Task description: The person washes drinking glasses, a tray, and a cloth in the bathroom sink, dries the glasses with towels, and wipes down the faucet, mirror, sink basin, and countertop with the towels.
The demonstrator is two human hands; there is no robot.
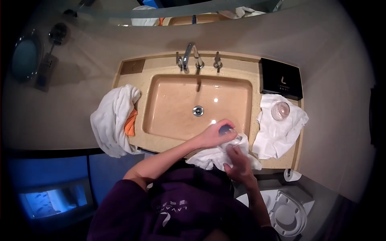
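Observation:
My left hand (215,135) is curled around a drinking glass (225,129), held over the front right edge of the sink. The glass is mostly hidden by the fingers, and its visible part looks dark blue. A white cloth (211,157) bunches against the glass and hangs below both hands. My right hand (239,162) grips this cloth close to the glass, its fingertips partly hidden in the folds. To the right, another clear glass (280,111) rests on a white towel (268,140) spread on the counter.
The beige sink basin (177,120) has a chrome faucet (189,56) behind it. A black box (281,78) stands at the back right. A white towel heap (114,120) with an orange cloth (130,122) lies left. A toilet (286,213) and paper roll (292,175) are lower right.

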